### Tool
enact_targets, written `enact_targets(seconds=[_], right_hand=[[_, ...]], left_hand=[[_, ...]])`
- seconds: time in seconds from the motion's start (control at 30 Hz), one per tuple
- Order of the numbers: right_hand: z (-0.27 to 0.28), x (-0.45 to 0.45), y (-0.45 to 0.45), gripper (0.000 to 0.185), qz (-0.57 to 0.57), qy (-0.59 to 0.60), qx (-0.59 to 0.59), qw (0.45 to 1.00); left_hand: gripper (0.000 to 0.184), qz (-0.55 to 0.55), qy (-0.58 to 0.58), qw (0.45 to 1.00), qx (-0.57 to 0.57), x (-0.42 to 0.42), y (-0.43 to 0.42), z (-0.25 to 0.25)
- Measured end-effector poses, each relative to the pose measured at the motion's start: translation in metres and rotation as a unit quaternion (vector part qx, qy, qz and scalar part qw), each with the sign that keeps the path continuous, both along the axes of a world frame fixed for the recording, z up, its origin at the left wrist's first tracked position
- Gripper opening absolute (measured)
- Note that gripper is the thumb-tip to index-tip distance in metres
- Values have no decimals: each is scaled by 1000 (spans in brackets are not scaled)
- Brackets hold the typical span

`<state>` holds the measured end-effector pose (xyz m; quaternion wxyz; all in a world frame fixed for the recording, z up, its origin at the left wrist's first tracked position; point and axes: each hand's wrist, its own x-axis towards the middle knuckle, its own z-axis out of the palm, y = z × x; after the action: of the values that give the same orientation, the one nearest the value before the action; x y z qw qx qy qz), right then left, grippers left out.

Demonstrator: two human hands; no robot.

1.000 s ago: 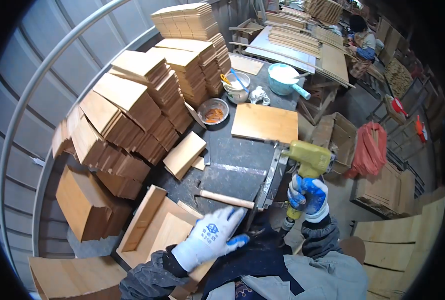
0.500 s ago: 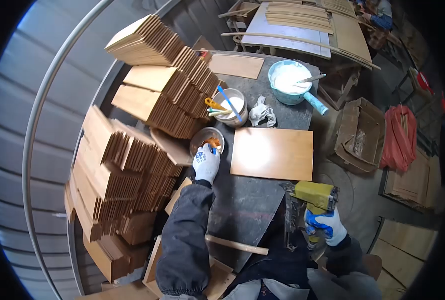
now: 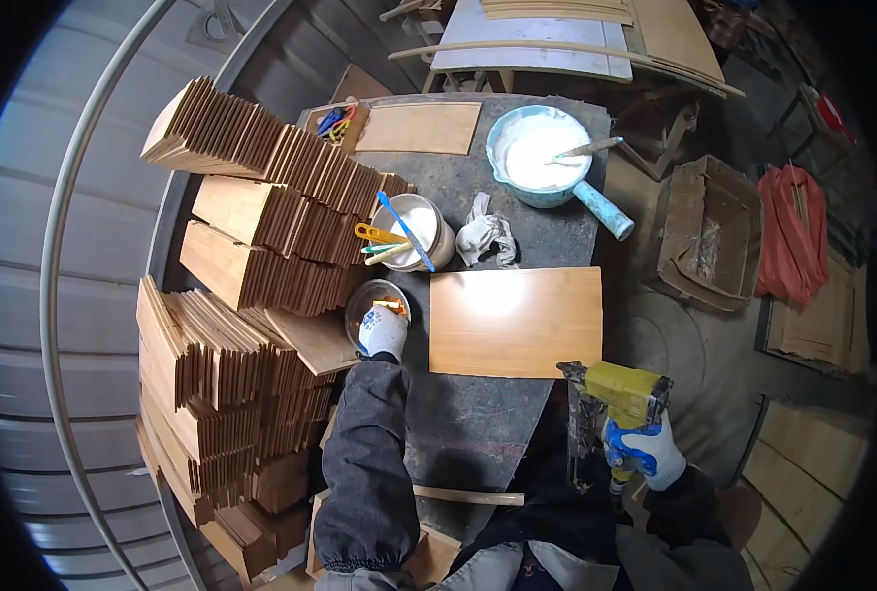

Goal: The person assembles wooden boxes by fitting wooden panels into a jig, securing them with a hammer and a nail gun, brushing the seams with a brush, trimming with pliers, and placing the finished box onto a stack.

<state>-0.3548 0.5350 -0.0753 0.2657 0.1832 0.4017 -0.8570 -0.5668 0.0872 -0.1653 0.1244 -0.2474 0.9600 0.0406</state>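
Note:
My left hand (image 3: 383, 331), in a white glove, reaches into a round metal bowl (image 3: 353, 307) holding small orange-brown pieces. Its fingertips are at the pieces, and what they grip is too small to make out. My right hand (image 3: 647, 449), in a blue and white glove, is wrapped round the handle of a yellow-green nail gun (image 3: 620, 389) at the table's right edge. A flat wooden panel (image 3: 517, 323) lies between the hands, just beyond the nail gun. A wooden stick (image 3: 468, 495) and part of a wooden box frame show near my body, partly behind my left sleeve.
Stacked wooden boards (image 3: 231, 256) line the left side. Behind the bowl stand a white tub (image 3: 436, 241) with brushes, a white rag (image 3: 486, 236) and a blue pan (image 3: 517, 192) of white paste. An open carton (image 3: 689, 256) and a red sack (image 3: 791, 236) are at the right.
My left hand has moved from near the box frame forward to the metal bowl and into it. My right hand still holds the nail gun. The view has shifted toward the table.

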Motion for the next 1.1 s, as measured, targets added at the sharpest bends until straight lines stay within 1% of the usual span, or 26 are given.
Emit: enact_targets(seconds=[0.07, 0.17, 0.27, 0.47, 0.6, 0.73, 0.83, 0.87, 0.97, 1.0, 1.1], right_hand=[[-2, -2, -1, 55, 3, 9, -14, 1000], [-6, -2, 1, 54, 10, 12, -24, 1000], [-8, -3, 1, 53, 19, 17, -27, 999], [-7, -3, 3, 52, 26, 32, -29, 999], [-3, -1, 7, 52, 22, 31, -23, 999], [-5, 2, 13, 52, 20, 36, -30, 999], [-8, 3, 17, 52, 15, 37, -22, 999], [-9, 5, 18, 51, 14, 38, -17, 999], [-10, 8, 19, 50, 7, 32, -17, 999], [-10, 8, 20, 50, 3, 30, -15, 999], [-6, 12, 20, 49, -5, 31, 0, 1000]], left_hand=[[43, 4, 2, 1000, 4, 1, 1, 3], [47, 45, 31, 998, 15, 3, 3, 3], [47, 31, 48, 998, 17, 4, -8, -11], [45, 13, 47, 999, 11, 2, -12, -13], [46, 22, 30, 999, 19, 1, -6, -10], [49, 0, 67, 998, 10, 8, -18, -21], [52, 19, 81, 994, 70, 10, -23, -21], [52, 17, 79, 994, 69, 11, -23, -21], [47, 54, 132, 981, 131, 11, -24, -20], [47, 52, 132, 981, 131, 11, -23, -21], [45, 5, 126, 991, 40, 12, -15, -25]])
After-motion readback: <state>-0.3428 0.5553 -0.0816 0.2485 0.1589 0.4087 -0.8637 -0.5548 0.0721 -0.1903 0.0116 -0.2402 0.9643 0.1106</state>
